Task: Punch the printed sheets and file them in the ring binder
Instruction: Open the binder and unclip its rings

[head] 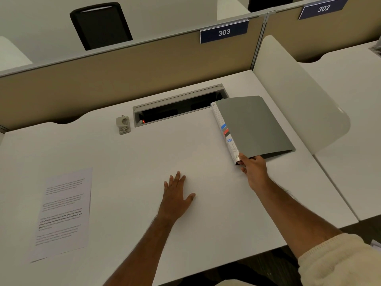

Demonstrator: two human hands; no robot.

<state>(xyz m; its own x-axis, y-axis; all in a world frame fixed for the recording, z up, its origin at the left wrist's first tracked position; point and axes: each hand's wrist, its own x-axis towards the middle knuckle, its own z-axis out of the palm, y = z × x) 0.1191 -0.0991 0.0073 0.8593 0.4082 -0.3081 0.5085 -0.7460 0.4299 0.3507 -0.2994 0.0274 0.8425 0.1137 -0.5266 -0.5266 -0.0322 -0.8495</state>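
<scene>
A grey ring binder point(252, 125) lies closed on the right of the white desk point(144, 162), its labelled spine facing left. My right hand point(252, 167) grips the binder's near corner at the spine. My left hand point(177, 195) lies flat on the desk's middle, fingers spread, holding nothing. Printed sheets point(64, 213) lie at the near left of the desk. A small grey hole punch point(123, 124) stands at the back, left of the cable slot.
An open cable slot point(179, 106) with a grey flap is set into the desk's back. A beige partition point(123, 67) with a "303" sign closes the rear. A white side divider point(299, 96) stands right of the binder. A black chair point(101, 25) is beyond the partition.
</scene>
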